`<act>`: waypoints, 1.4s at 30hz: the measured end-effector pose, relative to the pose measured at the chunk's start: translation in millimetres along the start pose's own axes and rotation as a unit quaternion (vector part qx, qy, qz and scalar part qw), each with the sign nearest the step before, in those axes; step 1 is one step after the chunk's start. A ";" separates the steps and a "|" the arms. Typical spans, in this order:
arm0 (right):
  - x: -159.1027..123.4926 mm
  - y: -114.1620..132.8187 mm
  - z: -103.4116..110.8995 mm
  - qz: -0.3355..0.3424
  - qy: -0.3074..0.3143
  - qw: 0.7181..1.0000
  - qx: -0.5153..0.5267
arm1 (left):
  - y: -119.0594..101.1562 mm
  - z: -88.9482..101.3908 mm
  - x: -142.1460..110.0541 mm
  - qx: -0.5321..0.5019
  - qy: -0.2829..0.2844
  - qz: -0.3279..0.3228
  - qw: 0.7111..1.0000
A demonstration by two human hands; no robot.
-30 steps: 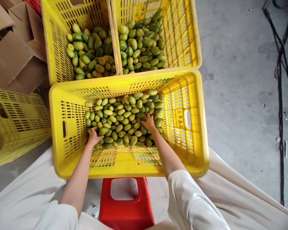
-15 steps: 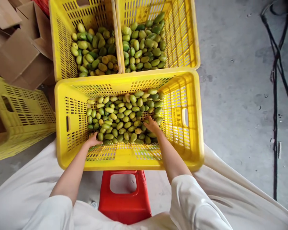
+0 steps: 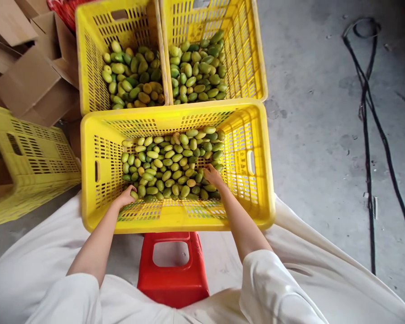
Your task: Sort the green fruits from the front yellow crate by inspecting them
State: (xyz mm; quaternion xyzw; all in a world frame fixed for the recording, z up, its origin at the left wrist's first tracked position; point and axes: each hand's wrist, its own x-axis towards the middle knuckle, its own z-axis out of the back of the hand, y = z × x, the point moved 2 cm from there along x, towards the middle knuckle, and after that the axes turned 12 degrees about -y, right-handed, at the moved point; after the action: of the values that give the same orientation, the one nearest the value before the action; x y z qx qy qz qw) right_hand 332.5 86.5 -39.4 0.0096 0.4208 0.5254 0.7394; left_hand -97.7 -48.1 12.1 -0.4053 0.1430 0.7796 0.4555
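A yellow plastic crate (image 3: pixel 175 225) in front of me holds a layer of small oval green fruit (image 3: pixel 168 164), some yellowish. At the crate's near left corner, my left hand (image 3: pixel 124 197) is closed around one green fruit (image 3: pixel 134 195). My right hand (image 3: pixel 215 176) reaches into the right side of the layer, its fingers curled down among the fruit beside a small gap where the crate floor shows. Whatever its fingertips grip is hidden.
Two more yellow crates (image 3: pixel 165 54) with larger-looking green fruit touch the far side. Another yellow crate (image 3: pixel 37 157) and cardboard boxes (image 3: pixel 30 81) stand left. A red stool (image 3: pixel 173 288) is below the near rim. Black cable (image 3: pixel 366 135) lies on the floor at right.
My left hand has lifted slightly, with a green fruit now showing in its grip. The right hand stays at nearly the same spot in the crate, its fingers more curled. The view has shifted a little.
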 end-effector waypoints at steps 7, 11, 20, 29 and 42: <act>-12.0 -0.2 -7.9 -0.072 0.042 0.996 0.011 | -22.7 2.7 11.3 -0.018 -0.100 0.007 0.995; -11.4 -3.3 -18.3 -0.063 0.069 0.996 0.013 | -49.6 -11.6 32.8 -0.033 -0.130 0.006 0.991; -5.9 -7.7 -23.3 -0.076 0.086 0.993 0.012 | -51.3 -15.5 43.9 -0.014 -0.096 0.030 0.995; -19.6 2.6 -6.3 -0.071 0.075 0.994 0.036 | -61.3 1.9 9.2 -0.017 -0.034 -0.050 0.998; -27.1 1.7 -2.7 0.024 0.033 0.999 0.000 | -98.0 -20.7 -7.6 0.035 -0.089 -0.193 0.977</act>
State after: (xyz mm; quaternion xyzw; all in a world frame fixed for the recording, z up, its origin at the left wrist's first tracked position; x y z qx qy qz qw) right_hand 326.9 64.8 -23.7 0.0023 0.4452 0.5426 0.7123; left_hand -4.4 -11.6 19.2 -0.3378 0.0482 0.7047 0.6221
